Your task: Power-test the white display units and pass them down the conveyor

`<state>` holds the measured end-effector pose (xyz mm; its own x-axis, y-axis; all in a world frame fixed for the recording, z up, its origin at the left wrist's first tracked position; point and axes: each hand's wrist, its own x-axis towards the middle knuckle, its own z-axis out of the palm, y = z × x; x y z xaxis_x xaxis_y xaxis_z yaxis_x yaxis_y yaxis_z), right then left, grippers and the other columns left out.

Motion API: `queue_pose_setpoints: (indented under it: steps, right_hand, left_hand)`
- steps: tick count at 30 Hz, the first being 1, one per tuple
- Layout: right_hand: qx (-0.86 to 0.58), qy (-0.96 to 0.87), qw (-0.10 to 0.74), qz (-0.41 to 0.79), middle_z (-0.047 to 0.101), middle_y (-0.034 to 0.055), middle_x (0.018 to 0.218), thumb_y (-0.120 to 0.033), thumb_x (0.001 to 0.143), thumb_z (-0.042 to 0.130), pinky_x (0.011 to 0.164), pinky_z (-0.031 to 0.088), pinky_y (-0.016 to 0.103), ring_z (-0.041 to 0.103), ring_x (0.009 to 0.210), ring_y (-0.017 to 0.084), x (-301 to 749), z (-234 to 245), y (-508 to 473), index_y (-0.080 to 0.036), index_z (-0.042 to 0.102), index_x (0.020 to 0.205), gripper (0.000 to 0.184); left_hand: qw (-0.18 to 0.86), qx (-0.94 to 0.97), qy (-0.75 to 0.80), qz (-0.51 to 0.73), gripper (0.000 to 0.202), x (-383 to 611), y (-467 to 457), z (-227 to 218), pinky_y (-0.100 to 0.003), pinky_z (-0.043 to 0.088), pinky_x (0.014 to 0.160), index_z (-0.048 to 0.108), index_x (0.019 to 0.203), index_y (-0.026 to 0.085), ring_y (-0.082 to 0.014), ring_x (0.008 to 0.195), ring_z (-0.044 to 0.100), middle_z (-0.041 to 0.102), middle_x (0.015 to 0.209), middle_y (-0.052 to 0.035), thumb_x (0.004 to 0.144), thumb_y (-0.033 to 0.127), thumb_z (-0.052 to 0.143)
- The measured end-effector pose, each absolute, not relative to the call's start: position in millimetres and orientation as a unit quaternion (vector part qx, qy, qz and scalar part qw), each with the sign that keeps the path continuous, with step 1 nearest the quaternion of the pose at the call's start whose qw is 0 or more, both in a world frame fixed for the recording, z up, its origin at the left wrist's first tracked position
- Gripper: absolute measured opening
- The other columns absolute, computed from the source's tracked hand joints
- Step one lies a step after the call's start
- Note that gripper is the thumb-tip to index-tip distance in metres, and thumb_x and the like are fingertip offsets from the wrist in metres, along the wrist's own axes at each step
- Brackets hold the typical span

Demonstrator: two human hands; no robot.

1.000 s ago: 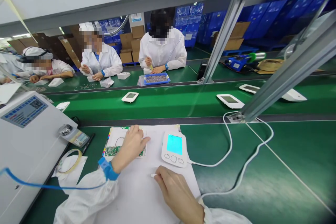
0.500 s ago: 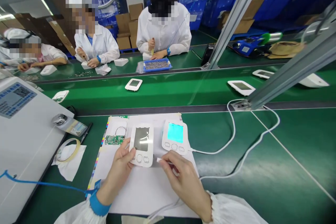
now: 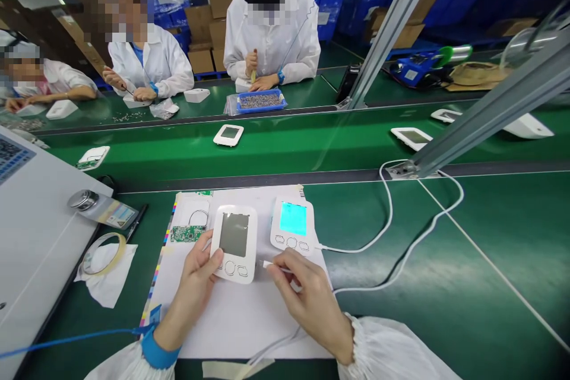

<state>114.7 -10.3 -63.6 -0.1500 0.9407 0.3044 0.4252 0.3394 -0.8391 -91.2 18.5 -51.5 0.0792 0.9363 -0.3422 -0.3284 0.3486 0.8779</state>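
Observation:
My left hand (image 3: 199,276) grips a white device with a blank grey screen (image 3: 234,234) by its left edge, thumb on the front near the buttons. In my right hand (image 3: 307,294), a white cable plug (image 3: 268,265) is pinched between thumb and fingers. The plug tip points at the device's right side, with a small gap between them. Just behind my right hand lies a second white device with a lit cyan screen (image 3: 294,218), a cable running into its right side. Left of the held device rests a green circuit board (image 3: 187,233). A white sheet (image 3: 231,326) lies under all of these.
A roll of tape (image 3: 103,254) lies at left beside a white machine (image 3: 40,237). Across the bench runs a green conveyor (image 3: 289,148) carrying several white devices. A metal post (image 3: 392,29) rises at right, white cables (image 3: 409,249) looping beneath it. Co-workers sit opposite.
The view has shifted slightly. The held device has tilted so its screen glare is gone, and the plug is a little nearer its right side. Both hands keep their holds.

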Motion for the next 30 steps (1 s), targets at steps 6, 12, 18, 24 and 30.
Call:
queue_pose_setpoints:
  steps: [6,12,18,24,30]
  right_hand:
    - [-0.496,-0.725,0.379,0.291,0.062,0.0005,0.07,-0.031,0.106,0.042,0.053,0.043,0.027,0.06,0.058,0.017,115,-64,-10,-0.022,0.057,0.083,0.029]
    - [-0.499,-0.791,0.284,0.21,0.069,0.0043,0.064,-0.032,0.111,0.019,0.049,0.036,0.031,0.064,0.053,0.021,111,-73,-12,-0.022,0.056,0.081,0.048]
    - [-0.465,-0.819,0.273,0.197,0.071,0.004,0.063,-0.02,0.109,0.027,0.05,0.036,0.032,0.067,0.054,0.022,100,-79,-18,-0.02,0.059,0.083,0.041]
    - [-0.46,-0.825,0.29,0.151,0.073,0.0089,0.093,-0.016,0.102,0.052,0.071,0.05,0.037,0.068,0.082,0.027,108,-66,-13,-0.017,0.064,0.1,0.013]
    - [-0.602,-0.733,0.314,0.05,0.065,0.0138,0.099,-0.029,0.109,0.034,0.072,0.046,0.043,0.058,0.086,0.03,167,-75,10,-0.019,0.056,0.096,0.027]
  left_hand:
    - [0.655,0.324,0.494,0.472,0.06,-92,21,-50,-0.037,0.061,0.076,0.061,0.123,0.021,-0.0332,0.095,0.076,0.081,0.101,-0.0103,0.072,0.037,0.087]
    - [0.61,0.344,0.513,0.495,0.055,-90,11,-55,-0.034,0.059,0.085,0.062,0.12,0.024,-0.0317,0.11,0.071,0.077,0.117,-0.008,0.074,0.041,0.086]
    - [0.511,0.387,0.576,0.508,0.045,-89,-18,-66,-0.031,0.056,0.088,0.062,0.124,0.028,-0.0291,0.115,0.066,0.071,0.127,-0.0049,0.085,0.047,0.074]
    - [0.408,0.514,0.656,0.373,0.051,-129,-8,-52,-0.035,0.058,0.073,0.062,0.124,0.024,-0.0295,0.092,0.068,0.07,0.113,-0.0087,0.083,0.055,0.069]
    - [0.204,0.707,0.604,0.306,0.035,-98,22,-35,-0.055,0.046,0.098,0.063,0.123,0.023,-0.0377,0.115,0.058,0.056,0.125,-0.0142,0.092,0.037,0.054]
